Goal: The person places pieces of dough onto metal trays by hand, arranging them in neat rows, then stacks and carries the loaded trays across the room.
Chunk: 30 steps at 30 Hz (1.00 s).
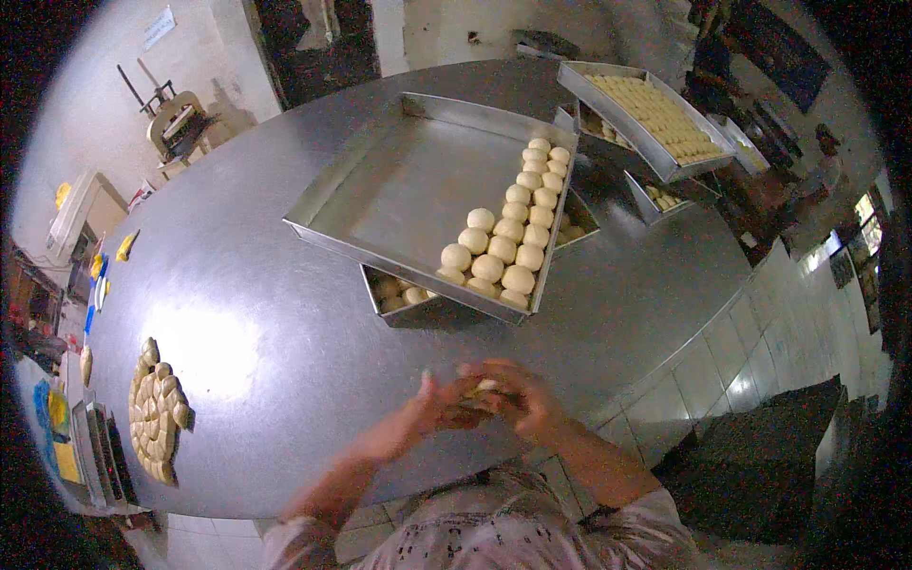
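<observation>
Close to my body, over the table's near edge, my two hands meet around a small pale piece of dough [487, 386]. My right hand [530, 407] curls over it from the right. From the other side my left hand [429, 410] closes in, its thumb up and its fingers a little blurred; part of the dough is hidden between them. Beyond my hands lies a large metal tray [361, 180], its right side lined with rows of round dough balls [509, 230]. To the left a cluster of cut dough pieces [157, 413] rests on the metal table [285, 380].
Under the large tray sits another tray [385, 296] holding dough balls. At the far right, a tray full of small dough pieces [655, 114] is stacked over others. A manual press [176, 123] stands by the left wall. Yellow and blue items [98, 275] lie along the left edge.
</observation>
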Each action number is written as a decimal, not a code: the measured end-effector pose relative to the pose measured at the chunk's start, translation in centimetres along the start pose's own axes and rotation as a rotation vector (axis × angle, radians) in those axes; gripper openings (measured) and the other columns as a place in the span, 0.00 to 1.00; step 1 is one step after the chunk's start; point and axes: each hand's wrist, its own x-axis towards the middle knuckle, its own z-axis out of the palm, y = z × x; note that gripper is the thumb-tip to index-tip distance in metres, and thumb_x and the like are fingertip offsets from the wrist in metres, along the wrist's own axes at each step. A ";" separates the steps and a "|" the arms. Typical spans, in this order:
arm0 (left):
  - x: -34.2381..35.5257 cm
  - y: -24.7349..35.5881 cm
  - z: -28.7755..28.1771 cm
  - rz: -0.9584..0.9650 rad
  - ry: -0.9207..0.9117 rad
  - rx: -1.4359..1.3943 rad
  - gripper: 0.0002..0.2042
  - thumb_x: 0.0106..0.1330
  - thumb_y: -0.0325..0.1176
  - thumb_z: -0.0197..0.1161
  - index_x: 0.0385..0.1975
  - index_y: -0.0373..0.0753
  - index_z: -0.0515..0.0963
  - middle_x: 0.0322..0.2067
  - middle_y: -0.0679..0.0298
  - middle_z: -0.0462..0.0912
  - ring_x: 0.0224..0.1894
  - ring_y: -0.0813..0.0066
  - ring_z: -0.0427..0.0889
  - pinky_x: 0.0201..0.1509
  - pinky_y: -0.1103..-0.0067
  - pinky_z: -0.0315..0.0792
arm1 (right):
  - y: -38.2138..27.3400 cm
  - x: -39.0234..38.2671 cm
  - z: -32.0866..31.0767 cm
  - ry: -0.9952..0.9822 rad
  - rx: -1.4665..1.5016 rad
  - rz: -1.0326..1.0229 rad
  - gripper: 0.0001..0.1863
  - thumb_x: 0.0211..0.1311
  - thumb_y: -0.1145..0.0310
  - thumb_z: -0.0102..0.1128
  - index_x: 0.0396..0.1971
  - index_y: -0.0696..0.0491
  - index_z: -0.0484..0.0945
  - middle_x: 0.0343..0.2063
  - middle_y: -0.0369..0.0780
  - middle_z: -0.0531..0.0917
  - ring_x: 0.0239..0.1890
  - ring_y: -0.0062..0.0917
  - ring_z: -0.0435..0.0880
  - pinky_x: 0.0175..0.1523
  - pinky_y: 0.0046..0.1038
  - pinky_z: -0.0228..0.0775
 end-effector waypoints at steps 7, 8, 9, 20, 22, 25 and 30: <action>9.8 10.1 -2.4 0.441 0.627 0.999 0.27 0.67 0.53 0.38 0.47 0.35 0.71 0.36 0.54 0.78 0.43 0.65 0.76 0.49 0.73 0.67 | 3.8 -8.3 -13.3 0.784 -0.197 0.400 0.11 0.62 0.68 0.48 0.41 0.54 0.74 0.33 0.34 0.76 0.32 0.18 0.73 0.37 0.21 0.67; 11.3 10.8 -3.8 0.410 0.645 1.239 0.28 0.66 0.54 0.37 0.47 0.34 0.71 0.36 0.54 0.79 0.42 0.65 0.76 0.49 0.74 0.67 | 4.5 -8.8 -15.1 0.816 -0.323 0.432 0.11 0.62 0.67 0.48 0.41 0.55 0.73 0.33 0.35 0.76 0.32 0.19 0.73 0.37 0.21 0.67; 13.1 11.3 -5.5 0.374 0.653 1.475 0.29 0.65 0.56 0.37 0.48 0.34 0.70 0.35 0.54 0.79 0.42 0.65 0.76 0.48 0.74 0.67 | 5.1 -9.1 -16.5 0.829 -0.403 0.403 0.11 0.62 0.67 0.48 0.41 0.56 0.73 0.33 0.36 0.76 0.32 0.19 0.73 0.38 0.21 0.67; 19.0 13.6 -9.2 -0.105 0.759 1.447 0.39 0.60 0.65 0.35 0.58 0.34 0.59 0.40 0.49 0.77 0.44 0.64 0.76 0.52 0.72 0.66 | 10.0 -9.7 -20.5 0.674 -0.975 0.231 0.08 0.57 0.71 0.50 0.35 0.54 0.75 0.32 0.43 0.78 0.33 0.37 0.75 0.38 0.33 0.68; 20.7 13.6 -8.5 0.026 0.672 1.083 0.38 0.60 0.65 0.35 0.58 0.35 0.58 0.40 0.49 0.77 0.45 0.63 0.75 0.52 0.72 0.66 | 9.8 -9.7 -20.9 0.651 -0.999 0.226 0.07 0.57 0.72 0.50 0.35 0.55 0.75 0.32 0.43 0.78 0.33 0.36 0.75 0.38 0.33 0.68; 23.2 13.6 -7.6 -0.004 0.562 0.947 0.37 0.61 0.64 0.36 0.58 0.37 0.59 0.38 0.52 0.78 0.40 0.65 0.76 0.51 0.72 0.66 | 9.8 -9.6 -21.3 0.642 -0.980 0.224 0.07 0.57 0.72 0.49 0.33 0.57 0.75 0.31 0.45 0.77 0.33 0.38 0.75 0.38 0.34 0.67; 28.0 15.9 -6.7 -0.053 0.617 1.428 0.35 0.62 0.62 0.37 0.51 0.32 0.66 0.34 0.56 0.78 0.33 0.66 0.76 0.44 0.72 0.69 | 10.2 -10.0 -21.9 0.652 -0.933 0.226 0.08 0.56 0.71 0.50 0.32 0.58 0.75 0.30 0.47 0.76 0.31 0.39 0.75 0.36 0.35 0.67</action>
